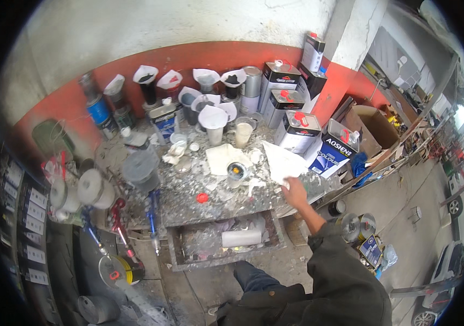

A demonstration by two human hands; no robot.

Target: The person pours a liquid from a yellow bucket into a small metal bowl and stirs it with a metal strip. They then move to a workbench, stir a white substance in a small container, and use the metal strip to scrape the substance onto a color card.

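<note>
My right hand (295, 193) reaches over the right part of a paint-spattered bench (188, 190). Its fingers are closed on the near edge of a white sheet (282, 163); whether this is paper or cloth I cannot tell. Left of it, a small cup (237, 173) with dark contents and a yellow-orange spot stands at the edge of another pale sheet (222, 157). Behind these is a cup of beige liquid (244, 132). A red cap (202, 198) lies near the bench's front. My left hand is out of view.
Paint strainers in cups (213, 118) and metal cans (297, 132) line the back. Spray guns (153, 217) hang at the left front. An open drawer (199, 263) holding a white roll (241, 238) juts out before me. Tins (347, 226) stand on the floor at right.
</note>
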